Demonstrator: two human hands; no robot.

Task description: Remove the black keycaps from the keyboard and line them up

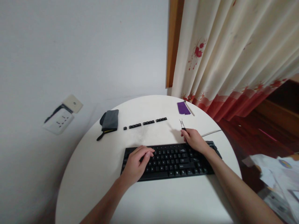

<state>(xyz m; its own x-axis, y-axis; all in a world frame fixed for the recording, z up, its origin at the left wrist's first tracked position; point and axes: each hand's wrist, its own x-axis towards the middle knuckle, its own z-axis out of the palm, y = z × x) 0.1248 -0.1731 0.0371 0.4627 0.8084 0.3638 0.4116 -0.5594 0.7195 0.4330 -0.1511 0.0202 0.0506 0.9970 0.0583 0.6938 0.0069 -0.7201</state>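
A black keyboard [163, 168] lies near the front of the round white table [98, 193]. Over its left half rests my left hand [136, 163], fingers bent together and thumb tip close to the fingertips; whatever may be between them is hidden. My right hand [192, 139] is closed around the dark handle of a wire keycap puller [182, 123], its two thin prongs pointing away from me, above the keyboard's back edge. Beyond the keyboard, several black keycaps [149, 122] form a slanting row, in three groups with a single keycap [125, 128] at the left end.
A grey zip pouch [110, 119] lies at the table's left back. At the right back are a purple cloth [183, 108] and a thin stick-like item [189, 109]. A cable [211, 133] runs off to the right. Wall and curtain [210, 62] stand behind the table.
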